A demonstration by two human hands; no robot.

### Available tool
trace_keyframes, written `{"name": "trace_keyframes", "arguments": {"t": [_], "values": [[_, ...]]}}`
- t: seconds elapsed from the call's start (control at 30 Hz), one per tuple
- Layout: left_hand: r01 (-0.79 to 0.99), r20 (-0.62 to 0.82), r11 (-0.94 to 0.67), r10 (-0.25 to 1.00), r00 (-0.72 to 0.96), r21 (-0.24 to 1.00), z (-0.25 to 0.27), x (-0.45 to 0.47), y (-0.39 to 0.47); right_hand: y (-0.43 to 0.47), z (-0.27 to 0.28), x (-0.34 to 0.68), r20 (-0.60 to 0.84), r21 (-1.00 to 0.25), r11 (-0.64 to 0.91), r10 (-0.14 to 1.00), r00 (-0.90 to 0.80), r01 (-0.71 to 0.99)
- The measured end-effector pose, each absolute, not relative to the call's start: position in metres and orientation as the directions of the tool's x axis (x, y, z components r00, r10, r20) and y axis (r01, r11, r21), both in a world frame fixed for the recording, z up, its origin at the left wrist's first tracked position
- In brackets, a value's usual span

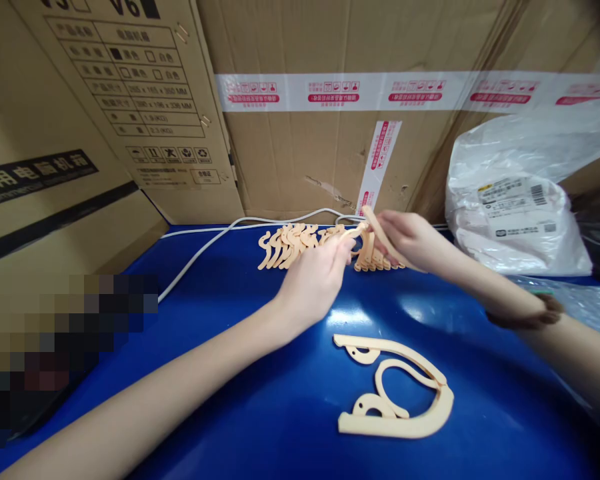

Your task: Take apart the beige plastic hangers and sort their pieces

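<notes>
My left hand (313,283) is closed, its fingers pinching a thin curved cream hanger hook (355,232). Just to the right, my right hand (415,243) wraps around a cream plastic hanger arm (375,227), which slants upward to the left. Hook and arm meet or overlap between the hands; whether they are joined I cannot tell. Behind the hands lies a row of cream hanger pieces (275,248), with more arm pieces (367,259) partly hidden by my right hand. Nearer to me, a folding hanger (420,427) lies on the blue tabletop (260,400) with its arms folded in and its hook between them.
Cardboard boxes (290,153) wall off the back and the left side. A white cable (195,270) runs along the table's rear. White plastic packaging (520,213) sits at the back right, and clear plastic wrap (587,310) lies in front of it. A pixelated area covers the left edge.
</notes>
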State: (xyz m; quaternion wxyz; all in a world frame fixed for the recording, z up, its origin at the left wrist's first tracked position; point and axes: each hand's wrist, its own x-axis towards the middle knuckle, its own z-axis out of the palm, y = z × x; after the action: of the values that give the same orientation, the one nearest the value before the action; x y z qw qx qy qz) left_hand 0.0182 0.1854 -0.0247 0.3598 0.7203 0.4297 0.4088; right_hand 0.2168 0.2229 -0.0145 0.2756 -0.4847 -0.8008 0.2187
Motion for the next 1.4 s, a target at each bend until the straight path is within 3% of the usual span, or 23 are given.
{"name": "trace_keyframes", "arguments": {"t": [0.03, 0.13, 0.27, 0.43, 0.53, 0.87, 1.17, 1.27, 1.4], "values": [[0.389, 0.281, -0.381, 0.915, 0.291, 0.839, -0.021, 0.013, 0.192, 0.228, -0.013, 0.223, 0.254, -0.627, 0.424, 0.904, -0.343, 0.654], [0.495, 0.06, -0.136, 0.984, 0.167, 0.858, -0.007, -0.011, 0.222, 0.242, -0.008, 0.243, 0.367, -0.573, 0.427, 0.897, -0.246, 0.7], [0.562, -0.083, 0.044, 0.996, 0.045, 0.826, 0.004, -0.057, 0.259, 0.25, -0.003, 0.261, 0.519, -0.369, 0.51, 0.806, -0.283, 0.777], [0.649, -0.292, 0.193, 0.955, 0.048, 0.736, -0.004, -0.098, 0.271, 0.258, -0.008, 0.272, 0.45, -0.117, 0.567, 0.762, -0.465, 0.815], [0.682, -0.342, 0.202, 0.937, 0.075, 0.703, -0.012, -0.106, 0.272, 0.267, -0.017, 0.278, 0.382, -0.038, 0.634, 0.723, -0.575, 0.772], [0.728, -0.227, 0.225, 0.969, -0.098, 0.648, -0.027, -0.105, 0.286, 0.27, -0.03, 0.281, 0.287, -0.089, 0.711, 0.689, -0.665, 0.698], [0.667, -0.211, 0.206, 0.975, -0.073, 0.716, -0.017, -0.081, 0.267, 0.27, -0.034, 0.288, 0.286, -0.155, 0.596, 0.791, -0.541, 0.788], [0.728, -0.106, 0.134, 0.991, -0.084, 0.673, -0.018, -0.081, 0.267, 0.269, -0.038, 0.286, 0.278, -0.205, 0.63, 0.771, -0.573, 0.749], [0.807, 0.158, -0.105, 0.987, 0.015, 0.581, -0.014, -0.069, 0.256, 0.269, -0.042, 0.284, 0.274, -0.289, 0.655, 0.755, -0.595, 0.698]]}}
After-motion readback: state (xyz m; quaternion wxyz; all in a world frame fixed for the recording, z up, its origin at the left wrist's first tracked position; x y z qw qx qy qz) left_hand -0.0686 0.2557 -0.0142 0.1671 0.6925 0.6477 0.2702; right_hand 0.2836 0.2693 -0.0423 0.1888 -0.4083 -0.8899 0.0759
